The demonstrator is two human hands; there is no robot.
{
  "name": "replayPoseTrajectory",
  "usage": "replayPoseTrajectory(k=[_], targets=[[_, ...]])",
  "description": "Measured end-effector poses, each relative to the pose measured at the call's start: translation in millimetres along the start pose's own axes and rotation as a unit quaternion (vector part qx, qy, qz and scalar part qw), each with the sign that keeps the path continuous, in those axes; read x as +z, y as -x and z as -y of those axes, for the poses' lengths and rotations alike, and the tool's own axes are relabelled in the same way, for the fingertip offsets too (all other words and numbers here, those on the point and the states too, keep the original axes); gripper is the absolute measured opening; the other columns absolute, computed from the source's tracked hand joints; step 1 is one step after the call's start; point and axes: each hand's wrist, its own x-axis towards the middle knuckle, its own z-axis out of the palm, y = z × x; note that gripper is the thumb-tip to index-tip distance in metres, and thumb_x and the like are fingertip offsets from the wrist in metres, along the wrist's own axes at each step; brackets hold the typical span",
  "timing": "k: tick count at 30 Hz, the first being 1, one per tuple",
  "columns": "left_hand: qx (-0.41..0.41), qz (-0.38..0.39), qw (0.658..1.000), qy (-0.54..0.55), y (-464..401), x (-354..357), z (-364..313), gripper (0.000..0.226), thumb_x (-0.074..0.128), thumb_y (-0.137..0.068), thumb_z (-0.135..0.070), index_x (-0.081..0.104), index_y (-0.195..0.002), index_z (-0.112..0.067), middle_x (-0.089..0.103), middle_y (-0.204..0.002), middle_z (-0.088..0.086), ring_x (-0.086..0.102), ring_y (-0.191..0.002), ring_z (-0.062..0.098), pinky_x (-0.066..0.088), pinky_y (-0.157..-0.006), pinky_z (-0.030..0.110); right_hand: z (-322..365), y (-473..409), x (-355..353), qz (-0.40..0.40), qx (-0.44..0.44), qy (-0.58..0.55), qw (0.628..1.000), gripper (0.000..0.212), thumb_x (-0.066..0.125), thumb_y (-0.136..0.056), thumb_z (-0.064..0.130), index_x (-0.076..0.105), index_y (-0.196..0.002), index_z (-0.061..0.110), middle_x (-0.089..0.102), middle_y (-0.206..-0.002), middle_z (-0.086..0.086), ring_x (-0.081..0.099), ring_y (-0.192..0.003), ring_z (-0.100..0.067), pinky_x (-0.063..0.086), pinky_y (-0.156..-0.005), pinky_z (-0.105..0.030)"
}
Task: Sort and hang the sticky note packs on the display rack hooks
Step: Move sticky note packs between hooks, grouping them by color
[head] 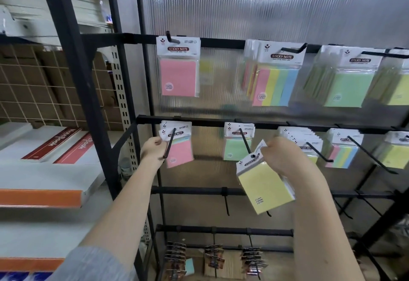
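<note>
My right hand (pixel 282 154) grips the top of a yellow sticky note pack (pixel 264 188), tilted, with its hang hole at the tip of the middle-row hook (pixel 245 141) that carries a green pack (pixel 235 149). My left hand (pixel 152 149) pinches the header of pink packs (pixel 179 153) on the leftmost hook (pixel 169 143) of the middle bar (pixel 208 122). On the top bar hang a pink pack (pixel 178 77), multicolour packs (pixel 275 85) and green packs (pixel 347 87).
More multicolour packs (pixel 342 155) and yellow packs (pixel 396 155) hang to the right on long hooks. Bare hooks (pixel 226 201) jut from the lower bar. Dark carded items (pixel 213 256) hang at the bottom. Shelves with notebook boxes (pixel 57 145) stand left of the black frame (pixel 73 63).
</note>
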Motion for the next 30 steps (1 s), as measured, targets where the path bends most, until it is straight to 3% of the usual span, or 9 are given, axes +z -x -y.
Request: replayPoseTrajectory(k=[3,6,11,15,18,20,22,26,30], targets=[[-0.021,0.047,0.998,0.040,6,-1,2,0.023,0.050,-0.097,-0.017,0.057,-0.108,0.002,0.060,-0.097,0.008,0.055,-0.074,0.011,0.041,-0.049,0.012,1,6,-6,-0.002,-0.001,0.001,1.000,0.016,0.036,-0.093,0.007,0.046,-0.080,0.006,0.051,-0.077,-0.006,0.042,-0.061,-0.013,0.029,-0.051,-0.027],[-0.080,0.108,0.979,0.150,8,-1,4,0.015,0.049,-0.098,-0.018,0.060,-0.096,-0.007,0.062,-0.089,0.008,0.058,-0.077,0.016,0.045,-0.071,0.025,2,12,-11,-0.010,-0.005,-0.023,1.000,0.024,0.037,-0.094,0.010,0.057,-0.104,0.002,0.055,-0.077,-0.006,0.044,-0.061,-0.016,0.030,-0.051,-0.026],[-0.068,0.084,0.987,0.121,14,2,1,0.030,0.049,-0.098,-0.030,0.056,-0.073,-0.015,0.056,-0.068,0.001,0.048,-0.061,0.013,0.034,-0.057,0.023,3,19,-13,-0.025,-0.019,-0.042,0.999,0.025,0.038,-0.096,0.013,0.051,-0.077,0.004,0.045,-0.063,-0.006,0.037,-0.056,-0.020,0.026,-0.050,-0.027],[-0.059,0.030,0.992,0.110,21,-4,2,0.026,0.049,-0.098,-0.032,0.062,-0.094,-0.009,0.056,-0.073,0.003,0.051,-0.066,0.016,0.036,-0.059,0.025,4,20,-14,-0.037,-0.026,-0.058,0.997,0.034,0.036,-0.098,0.014,0.036,-0.064,0.016,0.042,-0.062,-0.001,0.038,-0.056,-0.017,0.024,-0.049,-0.027],[-0.030,0.039,0.997,0.052,32,-13,9,0.037,0.042,-0.099,-0.038,0.061,-0.106,-0.006,0.062,-0.089,0.012,0.058,-0.080,0.027,0.041,-0.066,0.027,6,20,-13,-0.061,-0.036,-0.072,0.995,0.032,0.036,-0.097,0.013,0.031,-0.065,0.015,0.038,-0.064,-0.002,0.036,-0.059,-0.019,0.023,-0.051,-0.028],[-0.005,0.030,0.999,0.026,44,-19,12,0.037,0.035,-0.101,-0.039,0.057,-0.105,-0.009,0.059,-0.094,0.012,0.057,-0.081,0.026,0.046,-0.056,0.024,9,20,-12,-0.091,-0.044,-0.087,0.991,0.033,0.037,-0.097,0.014,0.030,-0.065,0.011,0.034,-0.062,-0.004,0.030,-0.057,-0.019,0.020,-0.051,-0.030],[0.016,0.010,1.000,0.023,59,-24,11,0.037,0.033,-0.101,-0.039,0.056,-0.098,-0.011,0.055,-0.089,0.010,0.053,-0.077,0.022,0.041,-0.049,0.025,11,19,-12,-0.124,-0.055,-0.100,0.986,0.038,0.037,-0.099,0.017,0.028,-0.063,0.011,0.031,-0.059,-0.004,0.028,-0.055,-0.018,0.018,-0.050,-0.031],[0.074,-0.032,0.997,-0.019,80,-35,4,0.034,0.033,-0.102,-0.035,0.054,-0.079,-0.020,0.059,-0.076,0.000,0.053,-0.068,0.015,0.035,-0.054,0.025,16,16,-10,-0.202,-0.090,-0.137,0.965,0.038,0.038,-0.101,0.023,0.039,-0.069,0.003,0.038,-0.061,-0.007,0.031,-0.055,-0.019,0.020,-0.049,-0.032],[0.120,-0.042,0.979,-0.160,84,-51,-6,0.033,0.032,-0.101,-0.035,0.055,-0.089,-0.014,0.056,-0.077,-0.005,0.053,-0.069,0.007,0.037,-0.055,0.021,23,13,-5,-0.267,-0.116,-0.176,0.940,0.043,0.041,-0.101,0.026,0.030,-0.062,0.010,0.032,-0.056,-0.003,0.027,-0.053,-0.016,0.018,-0.049,-0.033]])
